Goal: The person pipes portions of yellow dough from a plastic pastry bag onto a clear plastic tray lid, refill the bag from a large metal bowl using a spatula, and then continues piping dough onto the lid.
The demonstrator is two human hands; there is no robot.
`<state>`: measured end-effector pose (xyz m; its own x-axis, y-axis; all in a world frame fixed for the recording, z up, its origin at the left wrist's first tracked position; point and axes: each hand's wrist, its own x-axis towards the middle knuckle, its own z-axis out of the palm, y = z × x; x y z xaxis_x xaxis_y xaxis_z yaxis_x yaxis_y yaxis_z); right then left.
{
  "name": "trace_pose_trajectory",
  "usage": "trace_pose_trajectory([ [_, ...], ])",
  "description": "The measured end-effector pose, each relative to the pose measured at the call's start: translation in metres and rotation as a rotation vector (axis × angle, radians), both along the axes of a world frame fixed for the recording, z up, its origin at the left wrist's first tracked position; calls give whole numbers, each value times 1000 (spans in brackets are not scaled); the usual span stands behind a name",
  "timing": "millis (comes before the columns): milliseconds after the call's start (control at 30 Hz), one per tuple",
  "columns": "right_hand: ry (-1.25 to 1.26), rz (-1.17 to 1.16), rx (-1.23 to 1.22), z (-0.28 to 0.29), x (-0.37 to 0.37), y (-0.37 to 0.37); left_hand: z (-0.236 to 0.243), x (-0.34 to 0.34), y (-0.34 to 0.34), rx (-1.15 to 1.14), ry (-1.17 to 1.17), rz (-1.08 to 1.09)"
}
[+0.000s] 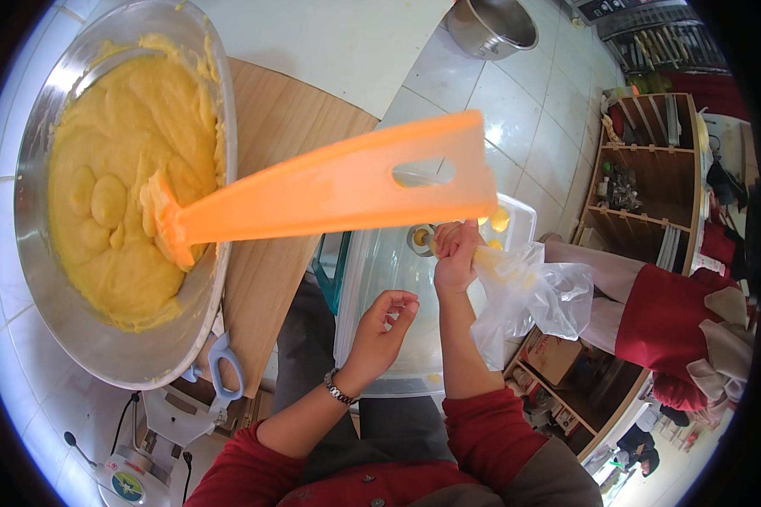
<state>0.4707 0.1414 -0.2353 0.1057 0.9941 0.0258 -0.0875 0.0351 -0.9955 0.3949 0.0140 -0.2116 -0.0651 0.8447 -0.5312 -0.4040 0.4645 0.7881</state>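
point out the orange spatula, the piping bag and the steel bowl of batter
orange spatula (338,182): head view, middle of the flat handle.
piping bag (528,296): head view, crumpled clear plastic.
steel bowl (30,228): head view, bare left rim.

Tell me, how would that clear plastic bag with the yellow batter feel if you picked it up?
The plastic bag would probably be floppy: its loose end hangs crumpled below the right hand, which pinches it near the tip. It looks thin and see-through, so likely light apart from the batter. Squeezing it would probably push batter out over the tray.
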Motion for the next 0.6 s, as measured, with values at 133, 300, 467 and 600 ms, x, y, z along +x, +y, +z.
trace_pose_trajectory([
  [133,6,7,-16,2,0,-1,2,-1,0,0,11,-10],
  [300,-24,-4,-8,4,-1,-1,3,-2,1,-4,16,-10],
  [467,-31,-14,5,3,-1,-1,2,-1,0,-2,15,-12],
  [600,-47,-25,9,4,-2,-1,2,-2,0,3,23,-13],
])
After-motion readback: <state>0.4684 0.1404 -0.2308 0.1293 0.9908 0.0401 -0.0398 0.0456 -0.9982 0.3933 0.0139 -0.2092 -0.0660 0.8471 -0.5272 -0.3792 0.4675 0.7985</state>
